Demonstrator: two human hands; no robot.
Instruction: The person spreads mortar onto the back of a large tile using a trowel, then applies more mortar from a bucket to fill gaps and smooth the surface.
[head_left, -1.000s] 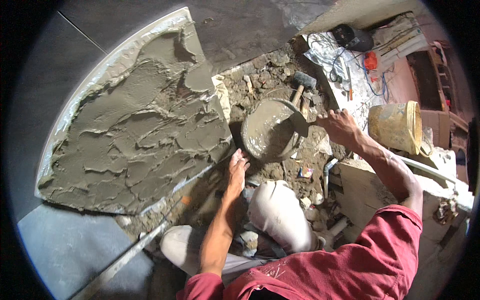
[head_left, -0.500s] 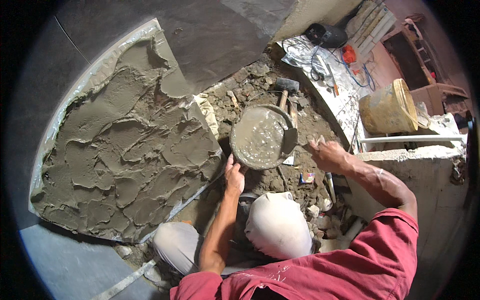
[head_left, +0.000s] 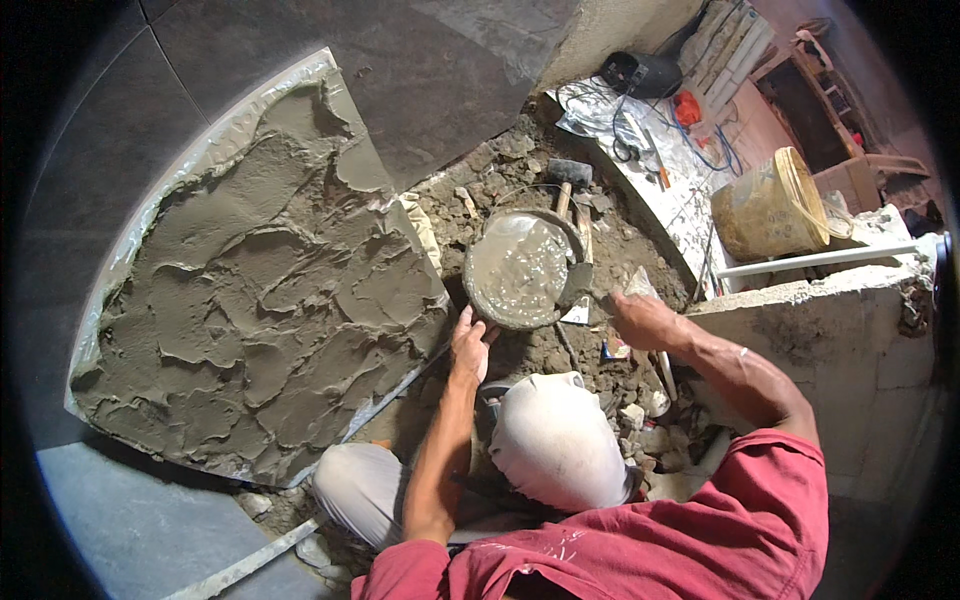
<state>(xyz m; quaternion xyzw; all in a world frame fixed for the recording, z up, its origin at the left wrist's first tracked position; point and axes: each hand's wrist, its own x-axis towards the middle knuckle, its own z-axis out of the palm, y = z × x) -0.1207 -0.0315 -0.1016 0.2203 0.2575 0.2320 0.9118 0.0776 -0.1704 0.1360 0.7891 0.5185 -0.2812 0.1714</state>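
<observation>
My left hand (head_left: 470, 345) is closed on the near left side of a round bucket (head_left: 487, 312), steadying it at the rim. Wet grey cement slurry (head_left: 515, 262) fills much of it and glistens. In my right hand (head_left: 645, 320), closed around its handle, is a trowel; its blade (head_left: 576, 284) lies over the bucket's right rim. The handle is mostly hidden by my fingers. To the left lies a large fan-shaped slab (head_left: 108, 270) with a curved outer edge, spread thickly with ridged grey mortar (head_left: 250, 300).
A mallet (head_left: 570, 173) lies on rubble beyond the bucket. At right, a dirty yellow bucket (head_left: 760, 210) stands above a low wall (head_left: 830, 350), beside a white pipe (head_left: 820, 261). Dark tiles (head_left: 430, 80) surround the slab's far side. My knees (head_left: 555, 435) are close below the bucket.
The trowel blade has turned a little at the bucket's rim and now looks lighter. My right hand has shifted slightly. The whole view has moved a little; the left hand keeps its hold.
</observation>
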